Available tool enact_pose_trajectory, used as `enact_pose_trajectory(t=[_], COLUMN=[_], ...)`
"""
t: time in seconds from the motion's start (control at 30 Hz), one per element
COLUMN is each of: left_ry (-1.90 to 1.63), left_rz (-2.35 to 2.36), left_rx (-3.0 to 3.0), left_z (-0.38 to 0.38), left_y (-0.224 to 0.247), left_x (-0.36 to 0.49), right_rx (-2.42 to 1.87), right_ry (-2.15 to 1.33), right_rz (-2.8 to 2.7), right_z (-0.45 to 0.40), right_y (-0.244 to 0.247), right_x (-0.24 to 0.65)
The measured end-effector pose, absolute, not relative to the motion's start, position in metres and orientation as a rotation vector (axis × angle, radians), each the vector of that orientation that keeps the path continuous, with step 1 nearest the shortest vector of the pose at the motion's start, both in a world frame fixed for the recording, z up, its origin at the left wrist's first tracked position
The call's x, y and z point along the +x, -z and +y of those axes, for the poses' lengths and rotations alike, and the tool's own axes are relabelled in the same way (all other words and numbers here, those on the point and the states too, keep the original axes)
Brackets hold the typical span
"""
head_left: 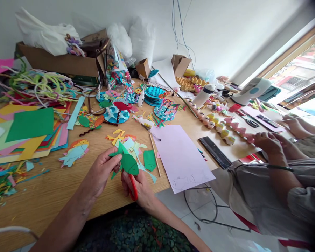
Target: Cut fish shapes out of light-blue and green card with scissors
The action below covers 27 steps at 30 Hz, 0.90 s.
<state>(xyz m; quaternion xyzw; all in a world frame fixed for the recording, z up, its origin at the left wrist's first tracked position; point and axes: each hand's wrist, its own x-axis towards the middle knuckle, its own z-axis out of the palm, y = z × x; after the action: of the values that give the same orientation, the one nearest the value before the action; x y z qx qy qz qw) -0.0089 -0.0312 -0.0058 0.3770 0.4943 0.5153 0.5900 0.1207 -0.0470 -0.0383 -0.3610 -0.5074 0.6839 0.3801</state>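
Observation:
A green paper fish (pixel 129 163) with a drawn eye and gill line is pinched at its tail end by my left hand (pixel 105 171). Just to its right, my right hand (pixel 138 187) is closed on red-handled scissors (pixel 133 188); their blades are hidden behind the paper. Beyond my hands lie yellow, orange and pale blue paper scraps (pixel 131 145). A green paper piece (pixel 149 160) with a drawn line rests right of the fish, beside a thin wooden stick (pixel 155 155). Left of my hands is a small stack of cut fish, a light blue one (pixel 75 154) on top.
Coloured paper sheets (pixel 30 124) and pipe cleaners (pixel 42 85) cover the left. A lilac sheet (pixel 183 157) with pencilled fish overhangs the front edge. Another person's hands (pixel 270 143) are at the right, near a black case (pixel 215 152) and egg-carton pieces (pixel 217 126).

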Motion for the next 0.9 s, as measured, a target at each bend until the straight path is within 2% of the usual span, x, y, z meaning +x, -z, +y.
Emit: enact_pose_trajectory(t=[0.47,0.9], left_ry=[-1.202,-1.184], left_rz=[1.183,1.225], left_rx=[0.843,0.952], left_z=[-0.0322,-0.0294], left_y=[0.0038,0.0070], left_x=[-0.0084,-0.0108], right_rx=[-0.942,-0.875], right_ry=[-1.671,-1.771], right_rz=[-1.397,-1.391], right_z=[-0.0481,-0.0440], right_y=[0.0393,0.0391], right_x=[0.1222,0.1255])
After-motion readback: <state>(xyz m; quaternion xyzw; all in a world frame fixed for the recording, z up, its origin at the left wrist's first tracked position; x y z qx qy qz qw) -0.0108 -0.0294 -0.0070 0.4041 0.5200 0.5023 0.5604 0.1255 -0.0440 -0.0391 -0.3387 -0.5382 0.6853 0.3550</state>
